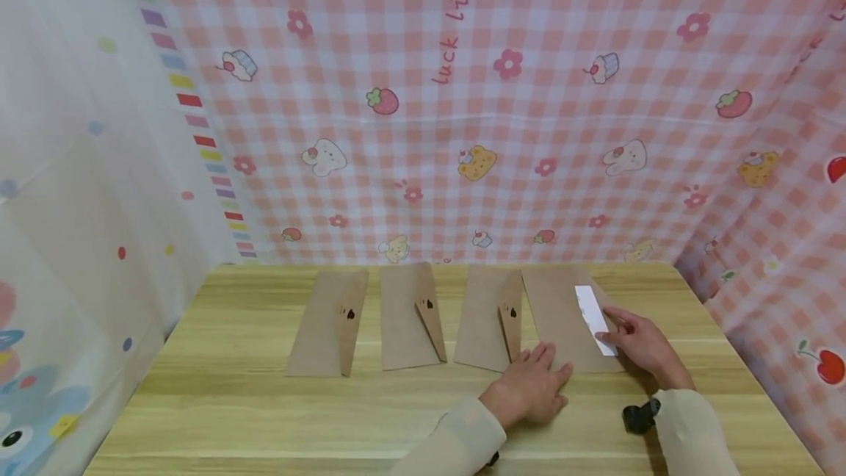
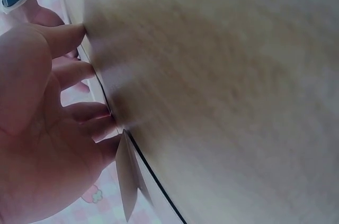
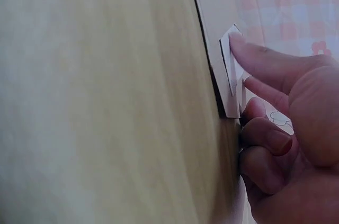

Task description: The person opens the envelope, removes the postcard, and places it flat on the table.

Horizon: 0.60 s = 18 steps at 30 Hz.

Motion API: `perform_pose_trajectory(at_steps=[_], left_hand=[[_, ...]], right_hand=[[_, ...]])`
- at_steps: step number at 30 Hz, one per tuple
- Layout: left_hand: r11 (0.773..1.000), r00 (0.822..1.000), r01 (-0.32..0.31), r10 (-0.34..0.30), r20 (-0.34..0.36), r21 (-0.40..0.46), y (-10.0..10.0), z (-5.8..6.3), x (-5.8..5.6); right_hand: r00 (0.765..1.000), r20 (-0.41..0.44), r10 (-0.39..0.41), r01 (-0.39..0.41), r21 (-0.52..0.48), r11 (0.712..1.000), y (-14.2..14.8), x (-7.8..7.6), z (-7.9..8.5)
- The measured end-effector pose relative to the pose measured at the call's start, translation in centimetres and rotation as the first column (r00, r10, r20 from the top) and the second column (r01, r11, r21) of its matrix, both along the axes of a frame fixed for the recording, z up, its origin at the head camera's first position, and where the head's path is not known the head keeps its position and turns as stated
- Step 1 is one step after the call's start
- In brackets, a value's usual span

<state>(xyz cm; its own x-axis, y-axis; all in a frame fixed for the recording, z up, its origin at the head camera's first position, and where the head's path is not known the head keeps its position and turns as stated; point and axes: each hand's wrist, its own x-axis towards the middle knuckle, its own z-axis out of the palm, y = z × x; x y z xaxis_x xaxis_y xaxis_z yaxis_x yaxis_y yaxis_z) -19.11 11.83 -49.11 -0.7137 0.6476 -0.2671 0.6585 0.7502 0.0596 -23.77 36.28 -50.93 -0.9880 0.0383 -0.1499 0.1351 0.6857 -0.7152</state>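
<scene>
On the right of the table lies a brown paper envelope (image 1: 554,311), flat, with a narrow white paper strip (image 1: 591,314) along its right part. My right hand (image 1: 646,347) pinches the lower end of the strip near the envelope's right edge. In the right wrist view, the thumb (image 3: 265,60) presses on the white paper while the other fingers curl below it. My left hand (image 1: 532,384) rests palm down with fingers spread, at the near edge of that envelope and beside the lower corner of the neighbouring envelope (image 1: 479,314).
Farther left lie two more brown envelopes (image 1: 403,318), (image 1: 317,325). The three left ones have a partly raised flap with a small black print. Wooden tabletop (image 1: 297,424) spreads in front of them. Patterned pink cloth (image 1: 423,123) hangs behind and at the right, white cloth at the left.
</scene>
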Motion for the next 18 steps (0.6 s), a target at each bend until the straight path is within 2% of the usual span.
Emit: perform_pose_trajectory(at_steps=[7, 13, 18], left_hand=[[1.0, 1.0, -0.005, 0.005, 0.007, 0.001, 0.02, -0.1, -0.07], [1.0, 1.0, -0.009, 0.009, 0.017, 0.006, -0.04, 0.01, 0.04], [1.0, 1.0, -0.01, 0.01, 0.017, 0.002, -0.03, 0.04, 0.05]], right_hand=[[0.998, -0.058, 0.018, -0.017, 0.025, 1.0, 0.05, 0.07, 0.0], [1.0, -0.02, -0.01, 0.01, 0.026, 1.0, 0.18, -0.12, -0.18], [1.0, -0.026, -0.012, 0.013, 0.014, 1.0, 0.16, -0.09, -0.22]])
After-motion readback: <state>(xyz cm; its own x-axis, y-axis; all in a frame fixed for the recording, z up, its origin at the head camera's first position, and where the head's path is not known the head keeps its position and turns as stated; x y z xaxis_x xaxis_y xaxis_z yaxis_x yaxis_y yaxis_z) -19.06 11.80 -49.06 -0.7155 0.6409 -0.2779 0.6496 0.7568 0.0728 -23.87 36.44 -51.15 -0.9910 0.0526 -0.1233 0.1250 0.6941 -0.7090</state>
